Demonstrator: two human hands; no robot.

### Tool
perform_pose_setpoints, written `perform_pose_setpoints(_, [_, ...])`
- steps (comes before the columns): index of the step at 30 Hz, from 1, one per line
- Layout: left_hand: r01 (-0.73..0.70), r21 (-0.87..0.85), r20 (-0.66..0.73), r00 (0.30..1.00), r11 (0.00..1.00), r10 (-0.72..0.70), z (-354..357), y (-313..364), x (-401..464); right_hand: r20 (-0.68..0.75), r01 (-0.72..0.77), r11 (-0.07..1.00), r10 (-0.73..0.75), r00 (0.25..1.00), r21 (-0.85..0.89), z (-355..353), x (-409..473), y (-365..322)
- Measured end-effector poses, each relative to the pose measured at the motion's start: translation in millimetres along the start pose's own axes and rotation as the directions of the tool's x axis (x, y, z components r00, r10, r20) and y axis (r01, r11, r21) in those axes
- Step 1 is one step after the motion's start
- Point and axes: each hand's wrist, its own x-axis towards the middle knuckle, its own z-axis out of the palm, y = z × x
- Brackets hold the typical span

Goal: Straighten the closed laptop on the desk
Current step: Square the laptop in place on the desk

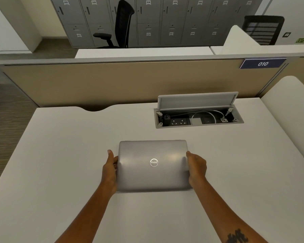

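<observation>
A closed silver laptop (153, 174) with a round logo on its lid lies flat in the middle of the white desk (60, 155). Its edges run roughly parallel to the desk's far edge. My left hand (110, 170) grips the laptop's left side, thumb up along the edge. Gripping its right side is my right hand (197, 170), fingers curled under the edge. Both forearms reach in from the bottom of the view.
Behind the laptop, to the right, a recessed cable box (198, 118) stands with its lid up, showing sockets and a white cable. A beige partition (112, 81) bounds the desk's far side. A white divider (288, 106) rises on the right.
</observation>
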Motion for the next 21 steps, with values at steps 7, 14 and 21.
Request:
perform_pose_setpoints(7, [-0.007,0.016,0.005,1.0,1.0,0.007,13.5,1.9,11.5,-0.003,0.023,0.999,-0.023,1.0,-0.026,8.5,22.9,-14.6])
perform_pose_setpoints(14, [0.002,0.051,-0.014,1.0,0.999,-0.001,14.5,3.4,21.4,0.009,0.027,0.999,-0.027,1.0,-0.032,16.8,36.7,-23.7])
perform_pose_setpoints(21, [0.013,0.041,-0.007,1.0,0.999,-0.012,16.7,6.4,25.2,-0.006,0.024,0.997,-0.024,1.0,-0.067,22.5,41.0,-24.3])
